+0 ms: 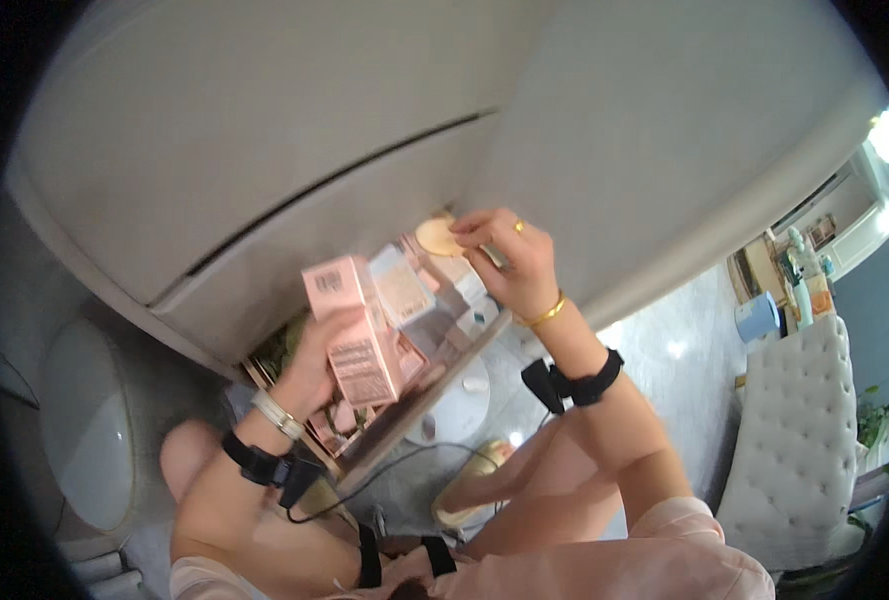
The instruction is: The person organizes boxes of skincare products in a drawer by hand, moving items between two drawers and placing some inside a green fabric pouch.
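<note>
An open drawer (427,398) full of small cartons lies in front of me. My left hand (310,365) is closed round a tall pink box (365,350) with printed sides, tilted above the drawer. Between the thumb and fingers of my right hand (515,262) is a round, flat, cream-coloured disc (437,238), held over the drawer's far end. A white-and-pink box (401,285) leans beside the pink one. Small white boxes (477,318) sit below my right hand. The lower contents of the drawer are partly hidden by my left hand and the pink box.
Pale cabinet fronts (315,110) rise behind the drawer. A black cable (405,455) runs between my wrist straps. On the left stands a round white object (90,430); at the right, a tufted white bench (795,440) and a light blue container (757,317).
</note>
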{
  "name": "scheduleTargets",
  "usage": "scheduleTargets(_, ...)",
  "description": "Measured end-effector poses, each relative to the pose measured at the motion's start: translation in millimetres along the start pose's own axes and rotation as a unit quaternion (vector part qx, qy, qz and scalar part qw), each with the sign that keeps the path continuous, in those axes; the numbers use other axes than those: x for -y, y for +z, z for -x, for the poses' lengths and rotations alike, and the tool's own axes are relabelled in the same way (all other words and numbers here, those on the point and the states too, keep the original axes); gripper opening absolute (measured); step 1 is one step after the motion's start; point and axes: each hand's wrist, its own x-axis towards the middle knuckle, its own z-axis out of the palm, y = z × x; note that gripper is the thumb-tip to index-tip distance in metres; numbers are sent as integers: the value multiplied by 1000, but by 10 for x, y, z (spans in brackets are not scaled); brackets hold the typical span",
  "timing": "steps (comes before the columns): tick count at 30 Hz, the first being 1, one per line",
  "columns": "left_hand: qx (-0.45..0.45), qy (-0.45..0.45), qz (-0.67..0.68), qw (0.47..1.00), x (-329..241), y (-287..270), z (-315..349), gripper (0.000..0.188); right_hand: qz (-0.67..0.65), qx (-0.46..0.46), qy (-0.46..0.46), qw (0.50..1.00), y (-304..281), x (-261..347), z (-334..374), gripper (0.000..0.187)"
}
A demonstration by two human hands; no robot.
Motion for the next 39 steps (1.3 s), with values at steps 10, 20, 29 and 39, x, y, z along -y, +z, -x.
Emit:
scheduleTargets(10, 54, 8, -23, 998, 211, 31, 133, 36, -13, -254, -45, 966, -376, 458, -1667, 16)
scheduleTargets(20, 56, 9, 71, 996, 196, 233, 292, 34, 65, -206, -177, 960, -26, 728, -2282, 37)
scheduleTargets(29, 53, 126, 108, 985, -106, 419, 458, 41, 70, 222, 220, 947, 287, -986, 254, 31)
scheduleTargets(39, -82, 140, 38, 986, -206, 244, 267, 33, 135, 361, 72, 920, 1393, -1277, 813, 53)
